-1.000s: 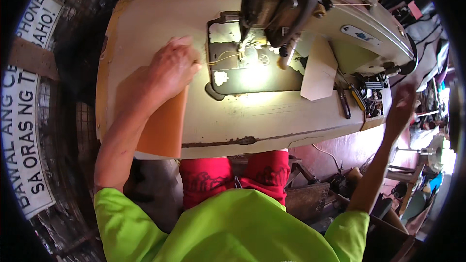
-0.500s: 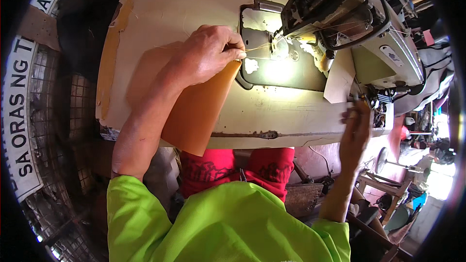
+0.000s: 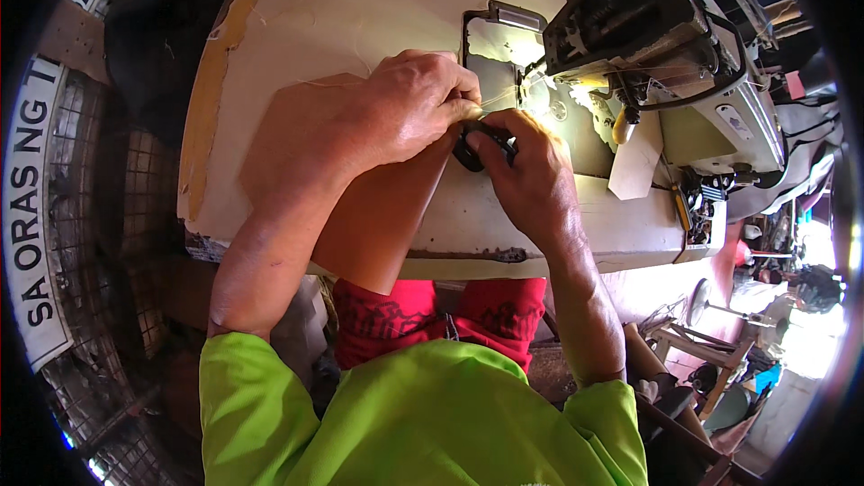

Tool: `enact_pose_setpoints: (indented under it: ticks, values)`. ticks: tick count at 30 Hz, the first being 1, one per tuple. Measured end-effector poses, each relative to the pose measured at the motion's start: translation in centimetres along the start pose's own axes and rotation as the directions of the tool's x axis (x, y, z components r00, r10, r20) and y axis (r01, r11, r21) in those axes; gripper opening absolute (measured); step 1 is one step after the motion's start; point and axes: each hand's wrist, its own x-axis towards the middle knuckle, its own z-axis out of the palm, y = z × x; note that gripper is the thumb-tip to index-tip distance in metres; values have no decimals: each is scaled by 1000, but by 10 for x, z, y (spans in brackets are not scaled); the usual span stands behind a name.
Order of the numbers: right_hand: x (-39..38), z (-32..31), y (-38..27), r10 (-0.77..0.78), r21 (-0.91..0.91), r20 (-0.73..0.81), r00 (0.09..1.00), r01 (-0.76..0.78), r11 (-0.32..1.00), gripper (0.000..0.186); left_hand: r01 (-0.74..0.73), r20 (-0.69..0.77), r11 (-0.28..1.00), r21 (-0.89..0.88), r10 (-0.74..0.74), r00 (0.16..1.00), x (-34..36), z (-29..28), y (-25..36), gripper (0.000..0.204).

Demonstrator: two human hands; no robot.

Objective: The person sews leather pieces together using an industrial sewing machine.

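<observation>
My left hand (image 3: pixel 409 108) pinches the upper corner of an orange leather-like panel (image 3: pixel 378 225), which hangs over the table's front edge. Thin pale threads run from near these fingertips toward the lit needle area of a sewing machine (image 3: pixel 630 27). My right hand (image 3: pixel 531 171) grips a small black tool (image 3: pixel 472 151), apparently thread snips, right beside the left fingertips and the panel's corner. The tool's tip is partly hidden by the fingers. A pale card pattern piece (image 3: pixel 634 171) lies just right of the machine's bed plate.
The worn cream table (image 3: pixel 315 9) has peeling edges. Small tools (image 3: pixel 688 211) sit at its right end. A lettered white sign (image 3: pixel 36 216) is on mesh at left. A fan (image 3: pixel 697 301) and clutter stand at right. My legs are under the table.
My left hand has moved right with the panel toward the needle. My right hand has swung in from the far right to beside it, holding the black tool. The view has shifted.
</observation>
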Motion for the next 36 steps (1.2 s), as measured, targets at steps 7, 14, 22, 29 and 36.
enact_pose_setpoints:
  ticks: [7, 14, 22, 29, 36]
  values:
    - [-9, -6, 0, -10, 96, 9, 1000, 9, 995, 20, -1, -110, 1000, -1, 1, 994, 2, 7, -7, 13]
    - [-105, -80, 69, 244, 17, -242, 939, -247, 969, 23, 43, -21, 996, 77, -42, 999, 8, 6, 2, 13]
    - [-126, -136, 181, 147, -332, -554, 820, -379, 864, 32, -237, 229, 678, 696, 104, 968, 44, 14, -1, 15]
    - [-112, -136, 192, 42, -551, -483, 875, -340, 763, 27, 81, 33, 755, 650, -134, 990, 108, -1, -18, 20]
    - [-109, -125, 172, -93, -592, -551, 829, -309, 744, 27, -402, 500, 901, 161, 277, 820, -11, -41, -11, 41]
